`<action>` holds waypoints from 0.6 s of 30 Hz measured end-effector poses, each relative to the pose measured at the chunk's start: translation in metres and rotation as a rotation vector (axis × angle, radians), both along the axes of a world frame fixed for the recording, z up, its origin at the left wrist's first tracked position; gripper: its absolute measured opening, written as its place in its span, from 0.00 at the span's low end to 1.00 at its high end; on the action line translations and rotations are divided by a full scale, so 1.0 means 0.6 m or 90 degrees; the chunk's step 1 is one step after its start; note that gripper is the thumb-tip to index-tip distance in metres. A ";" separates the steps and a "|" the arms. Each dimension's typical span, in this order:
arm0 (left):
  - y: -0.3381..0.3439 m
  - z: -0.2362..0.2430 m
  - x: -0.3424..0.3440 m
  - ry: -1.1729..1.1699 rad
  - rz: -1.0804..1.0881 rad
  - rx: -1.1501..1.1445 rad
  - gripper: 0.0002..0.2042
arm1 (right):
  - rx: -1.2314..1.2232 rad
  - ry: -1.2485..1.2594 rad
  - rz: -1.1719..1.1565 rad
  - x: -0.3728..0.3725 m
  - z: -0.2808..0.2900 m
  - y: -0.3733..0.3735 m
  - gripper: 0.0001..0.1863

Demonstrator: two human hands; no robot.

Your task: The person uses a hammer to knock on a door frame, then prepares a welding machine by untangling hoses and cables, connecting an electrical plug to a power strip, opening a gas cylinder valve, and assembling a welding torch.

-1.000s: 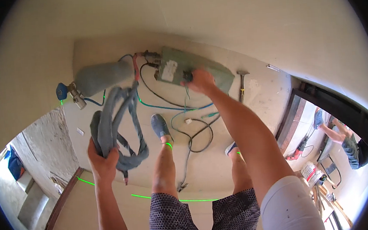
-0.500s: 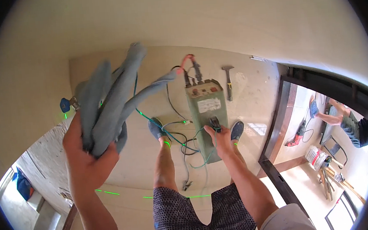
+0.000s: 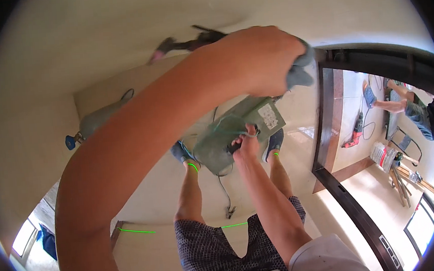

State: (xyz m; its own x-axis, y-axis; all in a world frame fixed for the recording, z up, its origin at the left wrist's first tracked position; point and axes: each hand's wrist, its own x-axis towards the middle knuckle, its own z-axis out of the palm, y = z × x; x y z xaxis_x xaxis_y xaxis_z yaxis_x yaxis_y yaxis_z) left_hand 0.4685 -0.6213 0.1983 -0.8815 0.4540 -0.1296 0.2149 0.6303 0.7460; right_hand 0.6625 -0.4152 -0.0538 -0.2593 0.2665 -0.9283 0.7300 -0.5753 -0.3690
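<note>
My left hand (image 3: 272, 62) is raised across the view, its fingers wrapped round a bundle of grey sleeved hose (image 3: 300, 77), mostly hidden behind it. A blurred dark fitting with a pink part (image 3: 169, 51) dangles beyond my forearm. My right hand (image 3: 245, 143) is closed on the black handle of a green metal box (image 3: 210, 151), which is held tilted between my feet. A thin teal cable loops over the box. Behind my left arm is a grey cylinder (image 3: 96, 122) with a blue valve knob (image 3: 70, 142). A cable with a clamp (image 3: 229, 211) hangs below the box.
A dark door frame (image 3: 322, 127) stands at the right. Beyond it are another person's legs (image 3: 393, 105), a red power tool (image 3: 353, 136), a white bucket (image 3: 381, 155), wooden sticks (image 3: 399, 187) and a folding step (image 3: 403, 141). Green laser lines cross the floor and my legs.
My left hand with the hose has swung up and right across the view. The green box, gripped in my right hand, has turned from upright to a slant. The hammer is now out of sight.
</note>
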 end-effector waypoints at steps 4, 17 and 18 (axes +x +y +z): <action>0.058 -0.018 -0.034 -0.001 -0.066 -0.030 0.16 | -0.160 0.054 -0.071 -0.032 -0.023 -0.031 0.15; 0.081 -0.097 -0.044 0.090 -0.100 -0.024 0.18 | -0.412 0.207 -0.284 -0.139 -0.210 -0.245 0.16; 0.073 -0.113 -0.032 0.129 -0.083 -0.032 0.20 | -0.429 0.209 -0.281 -0.151 -0.209 -0.264 0.16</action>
State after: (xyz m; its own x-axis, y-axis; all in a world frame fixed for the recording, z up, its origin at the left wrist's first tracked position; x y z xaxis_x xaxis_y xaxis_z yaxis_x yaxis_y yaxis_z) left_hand 0.4490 -0.5777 0.1306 -0.8266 0.5625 0.0191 0.4388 0.6229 0.6476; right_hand 0.5718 -0.5736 -0.1794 -0.5439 -0.1744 -0.8208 0.3051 -0.9523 0.0002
